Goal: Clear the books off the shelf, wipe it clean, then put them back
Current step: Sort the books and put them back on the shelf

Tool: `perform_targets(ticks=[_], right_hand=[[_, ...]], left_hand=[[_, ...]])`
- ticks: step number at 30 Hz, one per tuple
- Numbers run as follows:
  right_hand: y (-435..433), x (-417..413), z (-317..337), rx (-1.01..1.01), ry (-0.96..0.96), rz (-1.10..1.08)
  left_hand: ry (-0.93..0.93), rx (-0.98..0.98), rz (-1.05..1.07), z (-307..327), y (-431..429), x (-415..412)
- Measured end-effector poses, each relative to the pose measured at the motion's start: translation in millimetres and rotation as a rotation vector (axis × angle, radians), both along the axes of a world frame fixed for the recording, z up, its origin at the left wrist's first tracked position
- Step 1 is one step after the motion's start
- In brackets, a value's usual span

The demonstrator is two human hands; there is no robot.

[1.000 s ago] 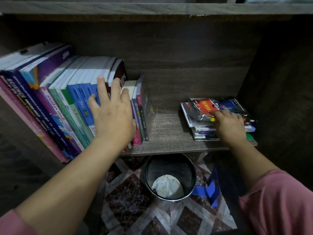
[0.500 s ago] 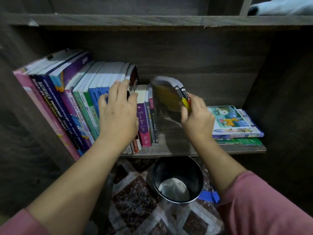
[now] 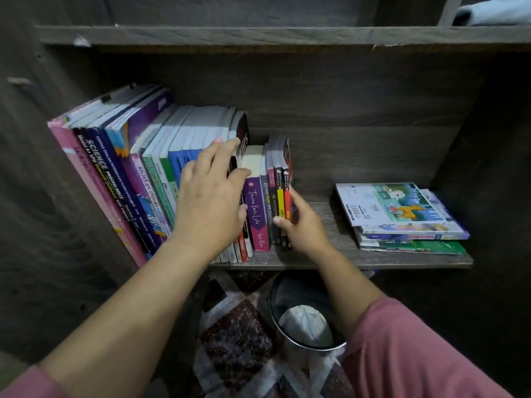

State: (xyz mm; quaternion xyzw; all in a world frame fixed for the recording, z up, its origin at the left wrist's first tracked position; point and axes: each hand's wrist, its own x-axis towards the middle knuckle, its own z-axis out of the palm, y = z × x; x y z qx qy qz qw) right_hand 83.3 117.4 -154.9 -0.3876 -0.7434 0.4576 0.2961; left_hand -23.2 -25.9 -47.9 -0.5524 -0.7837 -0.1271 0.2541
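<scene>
We start with the shelf (image 3: 339, 254), a dark wooden bay walled at the left, back and right, with another board close overhead. Most of its left half is filled by the upright row (image 3: 149, 179) of books, which leans a little toward the left wall. At the far right a flat stack (image 3: 402, 214) lies near the front edge, well apart from the row, with bare board between them. The left hand (image 3: 209, 205) lies spread on the row's spines and top edges, fingers nearly straight, pressing but gripping nothing. The right hand (image 3: 304, 228) pinches the slim books (image 3: 283, 179) at the row's right end, thumb on the spines and fingers tucked round their far side. We judge this to be the putting-back step, with the slim books being seated upright and the stack yet to join them. Next, we think, the right hand must let go without the end books tipping, then cross the bare board to the stack. There is room to the right, but the front lip is close, and a bin (image 3: 290, 291) stands open on the floor below it.
</scene>
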Motion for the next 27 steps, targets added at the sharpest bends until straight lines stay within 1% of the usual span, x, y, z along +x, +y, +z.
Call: perform_targets(ticks=[2, 4, 6, 10, 16, 21, 24, 27], right_hand=[[1, 5, -5, -0.037, -0.159, 0.056], [2, 6, -9, 0.009, -0.257, 0.066], [4, 6, -9, 0.057, -0.291, 0.048], [11, 12, -9, 0.103, -0.262, 0.068], [16, 21, 10, 0.225, -0.436, 0.096], [23, 44, 37, 0.429, -0.558, 0.024], [33, 66, 45, 0.559, -0.706, -0.044], [46, 93, 41, 0.574, -0.846, -0.112]], left_hand=[[0.001, 0.002, 0.004, 0, 0, 2], [0.005, 0.007, 0.01, 0, 1, 3], [0.006, 0.012, 0.022, -2, 3, 4], [0.022, 0.008, 0.049, -6, 6, 6], [0.042, 0.013, 0.071, -12, 10, 6], [0.054, 0.012, 0.083, -17, 13, 6], [0.049, 0.017, 0.091, -18, 16, 5], [0.042, 0.028, 0.111, -19, 19, 7]])
